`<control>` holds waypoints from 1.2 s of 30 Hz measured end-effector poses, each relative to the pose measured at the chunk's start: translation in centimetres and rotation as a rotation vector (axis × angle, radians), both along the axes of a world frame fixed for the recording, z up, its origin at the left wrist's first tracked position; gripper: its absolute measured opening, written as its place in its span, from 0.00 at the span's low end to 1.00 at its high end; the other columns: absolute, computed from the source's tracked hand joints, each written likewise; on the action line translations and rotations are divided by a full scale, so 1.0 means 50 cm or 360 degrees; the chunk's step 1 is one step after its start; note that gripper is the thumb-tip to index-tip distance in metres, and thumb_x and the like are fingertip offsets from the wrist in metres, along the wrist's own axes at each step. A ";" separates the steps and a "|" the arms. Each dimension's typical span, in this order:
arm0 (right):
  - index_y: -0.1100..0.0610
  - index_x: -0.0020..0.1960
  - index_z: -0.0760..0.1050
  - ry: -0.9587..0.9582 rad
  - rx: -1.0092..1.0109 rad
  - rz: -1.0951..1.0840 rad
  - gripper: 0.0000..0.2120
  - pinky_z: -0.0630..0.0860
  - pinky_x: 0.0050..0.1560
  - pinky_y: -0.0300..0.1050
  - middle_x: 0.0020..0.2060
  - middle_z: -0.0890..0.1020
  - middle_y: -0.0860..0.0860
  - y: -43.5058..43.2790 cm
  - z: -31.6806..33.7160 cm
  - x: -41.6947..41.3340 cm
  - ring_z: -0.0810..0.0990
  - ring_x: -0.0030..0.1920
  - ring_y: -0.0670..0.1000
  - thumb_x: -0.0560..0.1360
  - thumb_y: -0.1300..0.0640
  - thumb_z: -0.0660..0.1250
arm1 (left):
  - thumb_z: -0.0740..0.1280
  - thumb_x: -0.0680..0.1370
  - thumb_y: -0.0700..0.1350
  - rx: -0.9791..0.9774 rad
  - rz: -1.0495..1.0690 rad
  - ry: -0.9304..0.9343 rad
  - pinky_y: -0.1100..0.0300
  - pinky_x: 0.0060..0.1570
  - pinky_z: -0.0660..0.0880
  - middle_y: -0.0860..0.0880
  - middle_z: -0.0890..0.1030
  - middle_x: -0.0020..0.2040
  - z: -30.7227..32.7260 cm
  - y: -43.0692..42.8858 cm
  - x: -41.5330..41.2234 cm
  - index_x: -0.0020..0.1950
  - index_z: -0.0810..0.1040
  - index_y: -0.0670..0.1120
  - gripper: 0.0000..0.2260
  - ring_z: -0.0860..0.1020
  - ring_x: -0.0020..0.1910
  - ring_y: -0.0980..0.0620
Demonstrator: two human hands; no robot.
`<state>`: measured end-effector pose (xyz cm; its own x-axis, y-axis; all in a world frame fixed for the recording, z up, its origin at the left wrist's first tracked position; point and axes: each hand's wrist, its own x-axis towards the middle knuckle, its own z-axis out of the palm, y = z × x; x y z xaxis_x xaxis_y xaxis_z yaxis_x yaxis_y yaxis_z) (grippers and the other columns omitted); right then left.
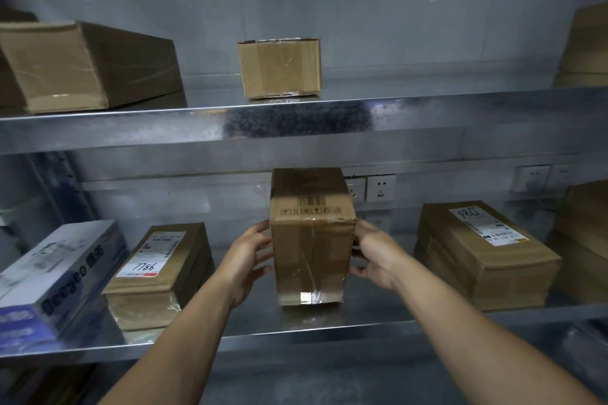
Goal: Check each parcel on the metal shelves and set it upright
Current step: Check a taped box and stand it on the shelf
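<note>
On the lower shelf point(312, 332), mid-span, the box point(312, 240) stands on end, taped seam facing you, base flat on the metal. Your left hand point(250, 253) and right hand point(375, 253) bracket it at mid-height. Fingers are only lightly bent, tips against the side faces, thumbs lower down: a two-sided steady, not a wrap-round clamp. Nothing else in either hand.

My read: the box is tall with a narrow foot, so it would tip sideways first. Flanking it at mid-height lets you square it and feel it settle before you let go. The upright step for this one looks about done.

Neighbours lie flat, so likely not yet done: 7786 parcel point(161, 273) just left, blue carton point(56, 276) beyond it, right parcel point(483, 256) well apart. On the upper shelf point(394, 115): small box point(279, 69), and long box point(82, 66) lying skewed.

Can't see:
- The box's back, or whether it touches the rear wall.
- Your fingertips past the side edges, so contact pressure is a guess.
- The print on the box top. It's a barcode and handling marks, too blurred to read.
- The edge boxes point(585, 49) at far right, which are cut off.
- The sockets point(381, 188) in full; the box covers part of them.
- Anything below the lower shelf. It's too dark to tell.

The right parcel's handwritten number faces away from you, upside down.
</note>
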<state>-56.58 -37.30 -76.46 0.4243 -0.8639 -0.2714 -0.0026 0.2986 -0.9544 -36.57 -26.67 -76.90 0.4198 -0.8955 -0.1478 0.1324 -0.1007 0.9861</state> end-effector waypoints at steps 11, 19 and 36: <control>0.52 0.63 0.79 -0.0285 -0.0017 -0.0017 0.11 0.80 0.53 0.56 0.51 0.87 0.53 0.002 -0.014 -0.003 0.83 0.56 0.56 0.84 0.53 0.62 | 0.57 0.85 0.54 -0.0175 0.0002 0.0187 0.54 0.47 0.73 0.50 0.84 0.47 0.005 0.008 -0.014 0.60 0.77 0.48 0.14 0.80 0.52 0.48; 0.53 0.59 0.78 -0.0298 -0.0074 -0.0042 0.11 0.74 0.61 0.58 0.56 0.84 0.56 0.022 -0.002 -0.005 0.80 0.58 0.59 0.84 0.51 0.59 | 0.57 0.84 0.55 -0.0184 0.0000 0.0181 0.51 0.52 0.73 0.46 0.79 0.61 -0.001 0.013 -0.022 0.59 0.77 0.49 0.14 0.75 0.62 0.45; 0.56 0.60 0.82 -0.0283 0.0091 0.0010 0.30 0.79 0.61 0.57 0.51 0.87 0.58 0.025 -0.008 -0.008 0.84 0.56 0.60 0.77 0.32 0.60 | 0.55 0.85 0.56 -0.0205 -0.0031 0.0076 0.34 0.62 0.68 0.49 0.80 0.63 0.011 0.017 -0.027 0.44 0.75 0.49 0.17 0.72 0.68 0.50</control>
<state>-56.99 -36.06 -76.86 0.4755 -0.8463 -0.2402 0.1628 0.3530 -0.9214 -37.93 -25.83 -76.38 0.3973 -0.9163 -0.0505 0.1787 0.0233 0.9836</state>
